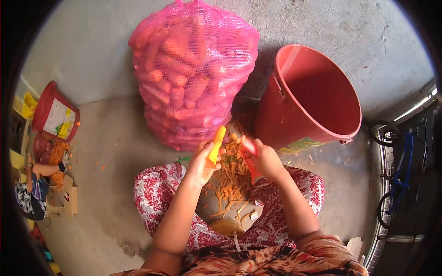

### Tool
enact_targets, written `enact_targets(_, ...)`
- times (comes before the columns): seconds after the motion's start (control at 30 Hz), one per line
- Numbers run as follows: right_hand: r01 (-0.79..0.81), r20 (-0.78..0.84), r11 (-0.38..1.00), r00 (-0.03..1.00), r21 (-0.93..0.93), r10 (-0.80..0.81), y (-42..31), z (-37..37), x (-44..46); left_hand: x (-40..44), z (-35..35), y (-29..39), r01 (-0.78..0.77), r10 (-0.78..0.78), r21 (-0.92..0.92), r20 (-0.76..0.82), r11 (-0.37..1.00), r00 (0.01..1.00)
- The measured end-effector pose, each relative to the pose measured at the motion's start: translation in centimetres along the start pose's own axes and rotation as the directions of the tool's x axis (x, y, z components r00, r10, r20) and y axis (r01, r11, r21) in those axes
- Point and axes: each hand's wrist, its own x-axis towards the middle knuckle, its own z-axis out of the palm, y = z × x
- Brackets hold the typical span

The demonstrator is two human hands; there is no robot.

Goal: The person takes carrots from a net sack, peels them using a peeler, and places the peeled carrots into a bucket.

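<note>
A person (239, 260) sits cross-legged on a grey floor (108, 152). The fingers of the left hand (201, 161) grasp a yellow-orange carrot (216, 146), tilted, above orange peelings (231, 184) on the floor. Near it, the right hand (268, 161) has its fingers wrapped around a red peeler (249, 146). Along the floor's far edge stand a pink mesh sack (193, 83) full of carrots and, to its right, a red bucket (264, 115).

You've got 2 hands: L hand (202, 161) & R hand (268, 160). W/ you: 1 yellow carrot (217, 143) in L, 1 red peeler (249, 146) in R. Ahead, 1 lg pink mesh sack (193, 83), its carrots too many to ct; same w/ your peelings (232, 184). Also 2 red buckets, 1 R (269, 117), 1 far L (45, 110); 1 blue bike (401, 170); 1 other person (34, 193).
</note>
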Motion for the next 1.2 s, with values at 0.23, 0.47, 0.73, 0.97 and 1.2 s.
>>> enact_targets(0.23, -0.034, -0.514, 0.942, 0.831, 0.334, 0.212, 2.0, 0.1, 2.5, -0.7, 1.3, -0.6, -0.011, 0.003, 0.264, 0.03, 0.965, 1.0)
enact_targets(0.47, 0.257, -0.64, 0.698, 0.677, 0.669, 0.364, -0.9, 0.4, 2.9, -1.7, 2.6, -2.6, 0.138, -0.17, 0.201, 0.155, 0.97, 0.973)
enact_targets(0.73, 0.167, -0.799, 0.969, 0.599, 0.18, 0.045, -0.6, 0.1, 3.3, -2.4, 2.6, -2.9, 0.22, -0.281, 0.243, 0.253, 0.945, 0.926)
enact_targets(0.97, 0.137, -0.882, 0.938, 0.405, 0.318, 0.24, 2.1, -4.0, 4.0, -2.9, 2.4, -2.3, 0.076, -0.175, 0.392, 0.223, 0.917, 0.959)
enact_targets(1.2, 0.303, -0.6, 0.681, 0.76, 0.667, 0.25, -2.8, -0.2, 1.8, -2.7, 3.1, -1.9, 0.003, -0.099, 0.32, 0.285, 0.947, 0.953)
